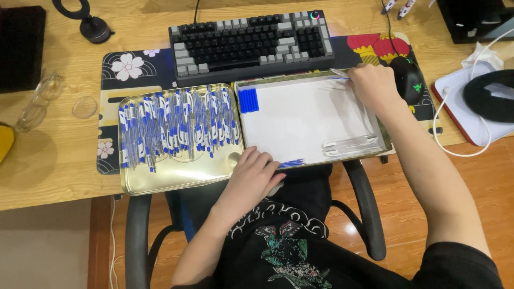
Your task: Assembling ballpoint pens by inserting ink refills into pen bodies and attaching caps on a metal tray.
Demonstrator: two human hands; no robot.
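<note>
The right hand (373,85) pinches a slim clear pen barrel (339,74) at the far edge of the white-lined tray (305,120). It looks light, stiff and slick (best held mid-shaft). The left hand (256,176) closes on blue refills (292,162) at the near rim.

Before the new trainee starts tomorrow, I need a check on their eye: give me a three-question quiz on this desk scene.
1. True or false: the gold tray is full of blue-and-clear pens.
2. Which hand rests at the white tray's near edge on a bunch of blue pen parts? A left hand B right hand
3. What stands behind both trays?

Key: 1 true. 2 A. 3 keyboard.
</note>
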